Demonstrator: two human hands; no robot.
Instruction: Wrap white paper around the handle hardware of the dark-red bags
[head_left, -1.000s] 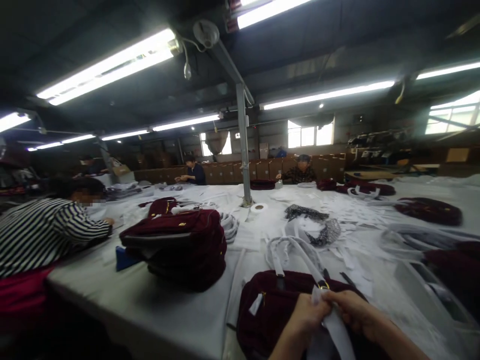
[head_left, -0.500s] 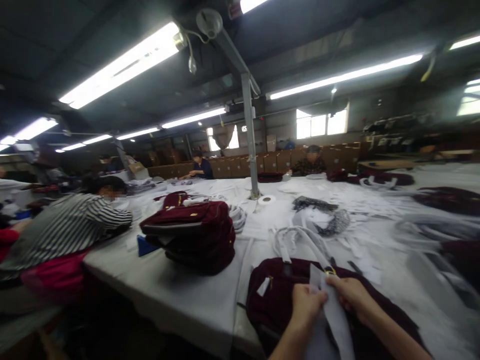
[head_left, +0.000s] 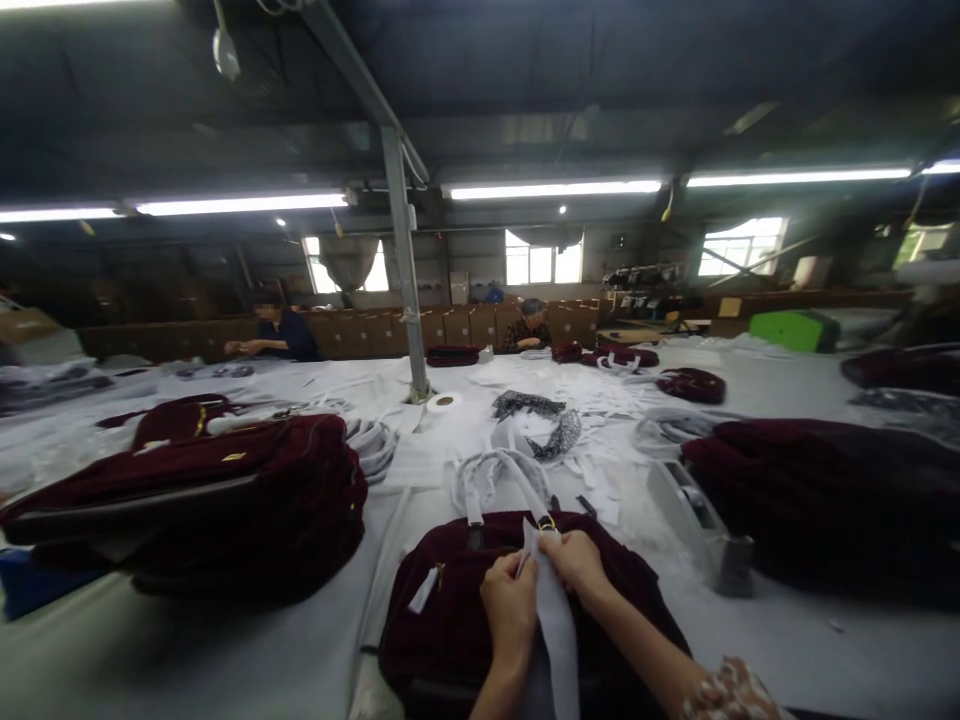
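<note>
A maroon bag point(head_left: 457, 590) lies on the table in front of me, its handles point(head_left: 474, 492) wrapped in white. Over the bag hangs a long white strip of thin sheet point(head_left: 559, 640), its upper end by a gold-coloured ring point(head_left: 547, 524) at the base of one handle. My left hand point(head_left: 510, 600) is closed, pinching the strip from the left. Just beside it, my right hand point(head_left: 576, 562) grips the strip's upper part close to the ring. A white tag point(head_left: 424, 592) hangs from a zip on the bag's left side.
Stacked maroon bags point(head_left: 300, 480) stand at left, and more bags point(head_left: 817, 490) at right beside a grey tape dispenser point(head_left: 701, 520). Behind my bag lie a white roll point(head_left: 442, 402) and speckled netting point(head_left: 559, 430). A metal post point(head_left: 405, 270) rises from the table. Co-workers sit at the far side.
My view has turned to the right, so the bag and hands now appear further left. Both hands stay closed on the white strip near the ring.
</note>
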